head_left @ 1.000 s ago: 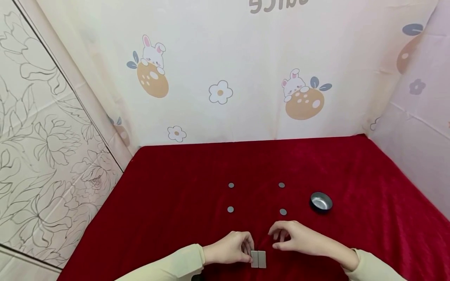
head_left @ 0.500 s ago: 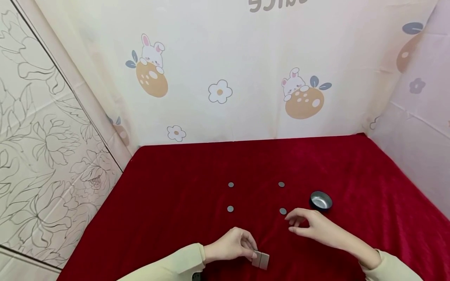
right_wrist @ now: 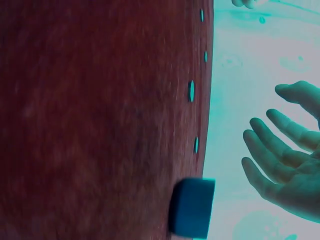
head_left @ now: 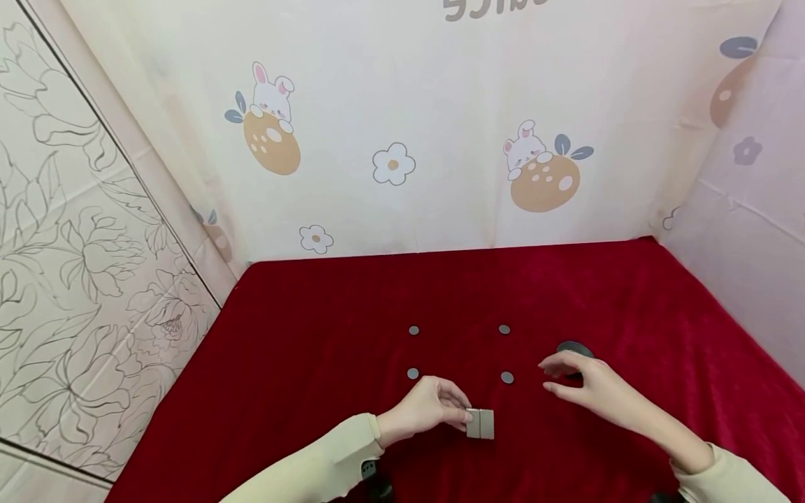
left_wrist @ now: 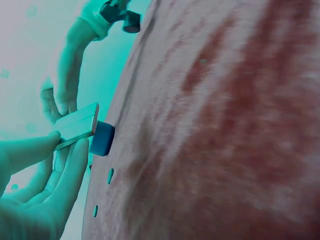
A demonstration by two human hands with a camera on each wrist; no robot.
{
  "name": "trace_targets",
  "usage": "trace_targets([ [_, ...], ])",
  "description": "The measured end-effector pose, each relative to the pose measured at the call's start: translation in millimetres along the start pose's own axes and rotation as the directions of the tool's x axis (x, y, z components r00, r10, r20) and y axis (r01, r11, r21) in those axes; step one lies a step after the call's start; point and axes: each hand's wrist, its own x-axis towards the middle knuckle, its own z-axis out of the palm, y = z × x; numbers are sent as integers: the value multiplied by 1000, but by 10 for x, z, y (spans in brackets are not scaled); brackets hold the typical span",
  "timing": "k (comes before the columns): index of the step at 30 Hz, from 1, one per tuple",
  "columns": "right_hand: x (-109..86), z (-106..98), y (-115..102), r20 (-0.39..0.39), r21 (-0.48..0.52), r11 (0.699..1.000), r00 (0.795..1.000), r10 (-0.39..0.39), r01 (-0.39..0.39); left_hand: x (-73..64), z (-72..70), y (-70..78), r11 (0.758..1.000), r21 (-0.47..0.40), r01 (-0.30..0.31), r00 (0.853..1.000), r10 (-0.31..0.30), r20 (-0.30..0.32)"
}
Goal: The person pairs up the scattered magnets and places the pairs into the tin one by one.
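Note:
My left hand (head_left: 428, 406) pinches a flat grey rectangular plate (head_left: 481, 424) by its left edge, thumb on the near face. A straight seam runs down the plate's middle. In the left wrist view the plate (left_wrist: 77, 124) is held up, off the cloth, between thumb and fingers. My right hand (head_left: 588, 383) hovers in front of a small round metal dish (head_left: 571, 346), hiding most of it. Seen from the right wrist, that hand (right_wrist: 292, 155) has its fingers spread and holds nothing, while the dark-sided dish (right_wrist: 194, 207) stands below it.
Several small grey discs lie apart on the red cloth (head_left: 302, 349), including a near right disc (head_left: 506, 377) and a near left disc (head_left: 412, 374). A printed curtain (head_left: 402, 105) rises behind the table's far edge, with more hangings on both sides.
The left hand has lifted the seamed plate off the cloth and carried it forward and right. The right hand has moved right and forward, from beside the plate to in front of the dish.

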Motion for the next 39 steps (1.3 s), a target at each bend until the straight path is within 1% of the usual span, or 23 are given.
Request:
trace_targets([
  [3, 2, -51, 45, -35, -31, 999, 999, 20, -21, 106, 27, 25, 999, -50, 12, 998, -14, -53],
  [5, 0, -84, 76, -52, -48, 998, 998, 31, -33, 169, 38, 46, 998, -57, 15, 997, -19, -73],
  [10, -16, -149, 152, -81, -59, 997, 996, 40, -45, 304, 72, 80, 998, -66, 11, 995, -18, -97],
  [13, -22, -174, 214, -95, -63, 997, 995, 40, -46, 379, 101, 93, 995, -94, 21, 993, -32, -116],
  [17, -34, -213, 302, -101, -89, 993, 993, 68, -77, 489, 149, 116, 990, -135, 30, 989, -49, -140],
  [22, -41, -272, 404, -71, -84, 990, 992, 108, -114, 647, 223, 134, 983, -184, 22, 984, -54, -169],
  [28, -23, -335, 493, -9, -58, 990, 992, 126, -127, 820, 311, 165, 973, -231, 15, 978, -62, -200],
  [33, 4, -351, 570, 10, -70, 988, 991, 136, -135, 949, 371, 189, 964, -265, 14, 974, -73, -215],
  [36, 13, -359, 626, 32, -41, 990, 990, 134, -133, 1018, 410, 195, 953, -302, 13, 972, -82, -218],
  [39, 12, -367, 683, 66, 14, 991, 989, 130, -132, 1086, 455, 195, 941, -337, 18, 967, -102, -232],
])
